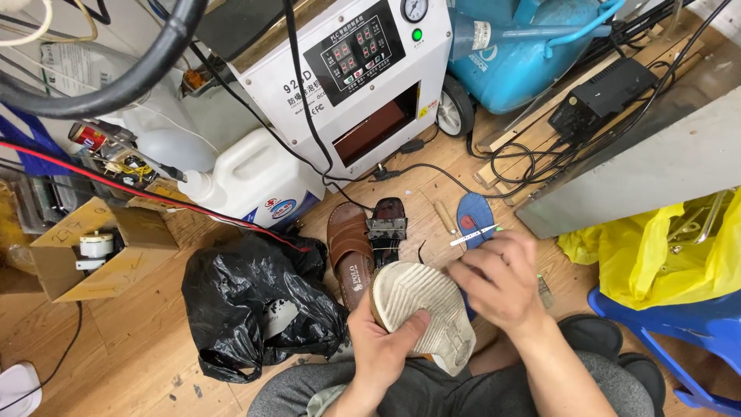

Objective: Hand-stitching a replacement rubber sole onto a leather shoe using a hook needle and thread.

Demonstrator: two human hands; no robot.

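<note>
Left hand (378,347) grasps the shoe (421,309) sole-up, long axis running toward the brown sandal (349,251); right hand (494,282), pinching a thin tool (473,235), hovers beside its sole

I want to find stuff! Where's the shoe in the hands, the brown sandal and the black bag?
shoe (424,305), head view, on its pale ridged sole.
brown sandal (349,245), head view, on the wide strap.
black plastic bag (247,297), head view, on its crumpled middle.
</note>
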